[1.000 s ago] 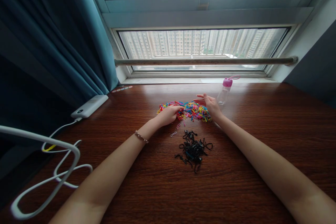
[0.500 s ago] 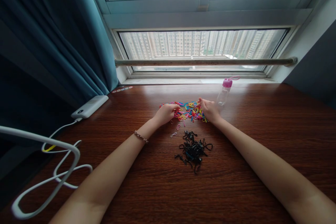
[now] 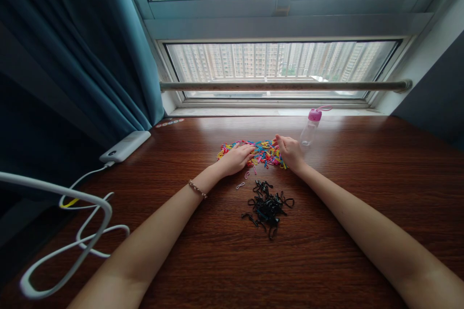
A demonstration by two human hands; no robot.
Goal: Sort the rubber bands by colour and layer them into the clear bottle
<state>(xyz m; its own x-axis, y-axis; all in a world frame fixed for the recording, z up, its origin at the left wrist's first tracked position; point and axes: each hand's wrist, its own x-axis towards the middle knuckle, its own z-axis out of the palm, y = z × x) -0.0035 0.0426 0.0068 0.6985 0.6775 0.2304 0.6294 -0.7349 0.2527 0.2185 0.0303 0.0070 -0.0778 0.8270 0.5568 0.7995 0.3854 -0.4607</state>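
A spread pile of small colourful hair ties (image 3: 266, 152) lies on the brown wooden table between my hands. My left hand (image 3: 237, 158) rests over the pile's left part, fingers stretched out flat and nothing visibly held. At the right edge, my right hand (image 3: 289, 151) stands on its side, loosely cupped against the ties; its lower fingers are partly hidden. Closer to me sits a heap of black hair ties (image 3: 268, 206). A few loose ties, one of them a pale pink tie (image 3: 240, 186), lie between the two piles.
A clear bottle (image 3: 309, 133) with a pink lid stands beyond my right hand. On the left are a white power bank (image 3: 125, 147) and a looping white cable (image 3: 105, 212), partly over the table. Behind are a blue curtain (image 3: 119, 58) and a window with a metal rail (image 3: 282, 86).
My left hand has moved slightly right and flattened over the colourful ties, uncovering more of them on the left. My right hand has barely moved.
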